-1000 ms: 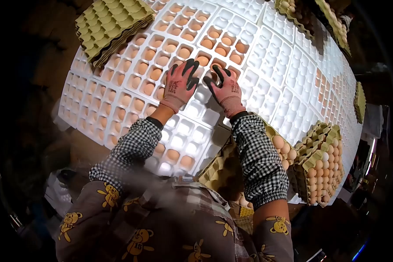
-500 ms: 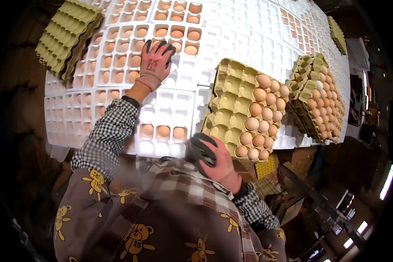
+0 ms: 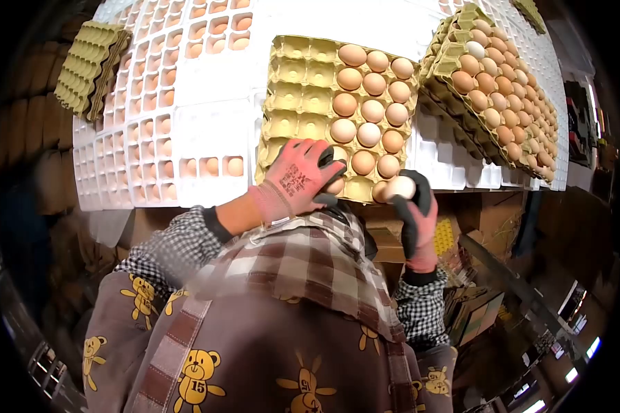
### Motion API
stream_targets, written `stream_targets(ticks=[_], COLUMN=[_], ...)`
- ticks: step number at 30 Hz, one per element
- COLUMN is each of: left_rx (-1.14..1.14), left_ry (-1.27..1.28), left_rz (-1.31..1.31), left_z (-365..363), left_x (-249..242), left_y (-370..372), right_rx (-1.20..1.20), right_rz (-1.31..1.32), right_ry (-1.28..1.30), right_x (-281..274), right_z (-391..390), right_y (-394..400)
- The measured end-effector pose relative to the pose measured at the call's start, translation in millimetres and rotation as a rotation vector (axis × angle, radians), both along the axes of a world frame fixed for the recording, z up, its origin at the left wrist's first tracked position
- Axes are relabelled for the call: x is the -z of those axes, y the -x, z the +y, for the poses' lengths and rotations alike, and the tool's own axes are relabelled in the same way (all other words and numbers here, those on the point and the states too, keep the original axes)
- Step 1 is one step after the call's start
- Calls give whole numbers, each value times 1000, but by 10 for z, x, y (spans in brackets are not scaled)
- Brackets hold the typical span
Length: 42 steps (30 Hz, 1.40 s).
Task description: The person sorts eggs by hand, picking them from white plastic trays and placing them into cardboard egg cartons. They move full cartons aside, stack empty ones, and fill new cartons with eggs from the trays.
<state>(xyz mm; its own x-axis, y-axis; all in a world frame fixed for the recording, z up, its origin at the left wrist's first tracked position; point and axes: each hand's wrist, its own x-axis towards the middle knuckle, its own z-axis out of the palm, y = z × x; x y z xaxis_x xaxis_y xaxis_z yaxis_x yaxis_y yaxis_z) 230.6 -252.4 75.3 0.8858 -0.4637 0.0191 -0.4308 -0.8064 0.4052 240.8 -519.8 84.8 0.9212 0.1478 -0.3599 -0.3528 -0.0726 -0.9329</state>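
Note:
A yellowish pulp egg tray point(image 3: 293, 96) lies in front of me, with brown and pale eggs point(image 3: 373, 111) in its right-hand columns and bare cups on its left. My left hand point(image 3: 297, 175), in a pink glove with dark fingertips, reaches over the near edge of this tray. Its fingers curl around an egg point(image 3: 335, 186), partly hidden by them. At the tray's near right corner my right hand point(image 3: 419, 213) grips a pale egg point(image 3: 400, 187) between thumb and fingers. Another egg point(image 3: 379, 192) sits just beside it, partly covered.
White foam trays point(image 3: 213, 131) cover the table, many of their pockets holding eggs on the left. To the right, a tilted stack of pulp trays point(image 3: 437, 65) carries a full layer of eggs. Further pulp trays point(image 3: 86, 69) stand at the far left.
My left hand has come from the foam trays to the pulp tray's near edge and closed around an egg. My right hand has moved right and now holds an egg. The view has shifted.

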Motion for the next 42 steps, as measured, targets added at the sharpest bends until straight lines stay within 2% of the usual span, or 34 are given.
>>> stream_targets(ticks=[1,3,4,5,6,7,9,10,11,12,13,15,16,17,19,20,21,23,25,27,28,29,30,31,32,33,34,35,36,37,39,40,41,42], left_rx=[-80,-187,-348,-512,-495,-497,-173,-122,-111,-123,-133,-340,-456,-634,-649,-576,-363,-317,-264,-406,-410,-421,-332,-248,-229,-222,-446,-488,-530,-382,-346,-427,-490,-580], left_ry=[64,241,527,814,848,842,190,-2,-16,31,78,512,873,1314,1414,1126,517,-96,-94,296,221,228,54,-122,-190,-283,176,204,233,-161,-60,26,243,481], left_rz=[23,132,280,417,490,485,129,-6,14,27,36,155,226,474,634,527,139,10,24,89,61,58,-23,-87,-81,-87,-170,-167,-165,-34,128,339,466,333], left_z=[-64,-61,-4,61,133,110,-37,-102,-109,-103,-79,5,-37,-12,107,59,32,-209,-203,-222,-282,-353,-434,-542,-674,-767,-980,-940,-899,-793,-621,-460,-218,25], left_x=[51,147,251,334,224,156,81,126,143,192,225,144,102,22,-84,-56,-67,-23,49,10,-105,-135,-149,-154,-136,-47,624,676,730,105,-134,-366,-418,-229], left_y=[75,130,189,242,227,208,261,325,323,330,329,389,340,343,249,177,90,57,32,3,4,-39,-78,-62,-9,-30,-98,-68,-43,-86,-77,-50,42,289], right_rx=[75,94,-30,-209,-453,-682,-622,-513,-403,-233,-155,121,51,96,-129,-267,-392,-648,-635,-536,-372,-205,-101,-75,-27,-67,-111,-157,-74,-61,-10,6,5,-51], right_rz=[93,189,157,-117,-450,-780,-779,-629,-465,-82,203,435,384,320,61,-415,-521,-737,-796,-576,-498,40,134,321,571,584,615,647,622,617,607,597,582,534], right_ry=[-243,-385,-2,109,564,1026,1009,747,485,136,-73,-602,-737,-624,-52,234,562,1192,1237,956,433,45,-287,-725,-1112,-1230,-1278,-1322,-1317,-1300,-1193,-1138,-1090,-1087], right_x=[-64,-116,-100,273,142,2,129,209,239,66,71,20,-1,-43,-25,240,78,-62,5,6,173,198,334,387,435,509,382,255,194,190,138,75,-18,-58], right_z=[-99,-227,-288,-388,-243,-71,-104,-179,-219,-196,-358,-371,-369,-352,-394,-425,-313,-111,-93,-145,-168,-316,-416,-469,-526,-504,-402,-303,-204,-133,1,86,170,223], right_y=[-49,-100,-119,-76,-88,-62,-39,-97,-127,-114,-161,-160,-222,-263,-449,-511,-509,-486,-502,-573,-600,-586,-499,-477,-450,-387,-343,-298,-218,-152,-69,-17,37,92])
